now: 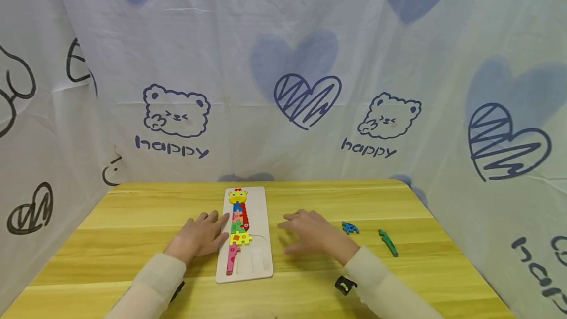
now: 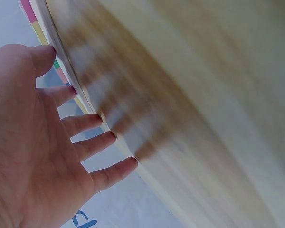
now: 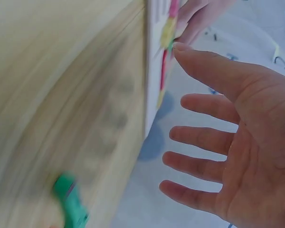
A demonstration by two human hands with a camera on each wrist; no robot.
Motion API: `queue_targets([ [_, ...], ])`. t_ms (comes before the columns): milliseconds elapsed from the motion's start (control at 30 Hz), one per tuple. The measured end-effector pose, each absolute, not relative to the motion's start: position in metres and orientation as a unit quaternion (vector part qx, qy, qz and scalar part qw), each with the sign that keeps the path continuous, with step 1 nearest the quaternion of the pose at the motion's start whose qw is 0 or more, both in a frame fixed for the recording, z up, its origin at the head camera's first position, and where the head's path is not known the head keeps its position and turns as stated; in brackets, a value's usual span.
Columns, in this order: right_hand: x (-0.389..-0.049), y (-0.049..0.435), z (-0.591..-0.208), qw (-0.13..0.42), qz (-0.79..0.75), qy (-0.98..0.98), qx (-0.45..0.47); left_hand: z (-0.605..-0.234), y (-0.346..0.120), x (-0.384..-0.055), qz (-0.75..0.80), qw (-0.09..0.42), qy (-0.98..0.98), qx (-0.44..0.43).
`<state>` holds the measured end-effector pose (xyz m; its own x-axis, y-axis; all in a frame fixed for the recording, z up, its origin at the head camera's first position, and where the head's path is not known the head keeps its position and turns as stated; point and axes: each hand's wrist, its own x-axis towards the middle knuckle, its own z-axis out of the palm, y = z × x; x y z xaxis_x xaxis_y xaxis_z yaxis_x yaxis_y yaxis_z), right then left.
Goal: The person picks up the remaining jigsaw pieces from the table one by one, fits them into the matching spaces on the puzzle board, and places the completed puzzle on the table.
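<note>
A white puzzle board (image 1: 258, 210) lies on the table with a giraffe partly filled in: a yellow head (image 1: 237, 197), blue, pink and green neck pieces, a red mane strip (image 1: 244, 216), a yellow body piece (image 1: 240, 239) and a pink leg piece (image 1: 232, 260). My left hand (image 1: 199, 235) rests at the board's left edge, fingers spread and thumb touching the edge. To the right of the board, my right hand (image 1: 310, 234) hovers over the table with fingers apart, holding nothing. Beyond it lie a blue puzzle piece (image 1: 350, 228) and a green puzzle piece (image 1: 388, 243).
The wooden table (image 1: 310, 279) runs back to a white curtain (image 1: 239, 127) printed with hearts and bears. Bare recesses (image 1: 252, 260) show at the board's lower right. A dark wrist device (image 1: 345, 285) sits at the right cuff.
</note>
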<state>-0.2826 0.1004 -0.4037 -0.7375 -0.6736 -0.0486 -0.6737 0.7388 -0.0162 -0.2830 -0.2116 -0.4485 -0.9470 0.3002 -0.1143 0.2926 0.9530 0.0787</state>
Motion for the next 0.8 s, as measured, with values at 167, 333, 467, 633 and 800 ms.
queue_targets([
  [167, -0.287, 0.128, -0.409, 0.035, -0.003, 0.942, -0.333, -0.448, -0.211, -0.284, 0.028, 0.061, 0.986, 0.150],
  [333, -0.289, 0.149, -0.413, 0.030, -0.008, 0.946, -0.323, -0.448, -0.210, -0.283, 0.032, 0.062, 0.986, 0.150],
  [467, -0.290, 0.162, -0.415, 0.028, -0.013, 0.945, -0.325, -0.449, -0.212, -0.282, 0.033, 0.059, 0.986, 0.151],
  [633, -0.288, 0.177, -0.417, 0.039, -0.028, 0.947, -0.317, -0.450, -0.212, -0.281, 0.031, 0.055, 0.986, 0.152],
  [800, -0.288, 0.191, -0.420, 0.043, -0.050, 0.949, -0.309, -0.449, -0.211, -0.282, 0.030, 0.053, 0.986, 0.155],
])
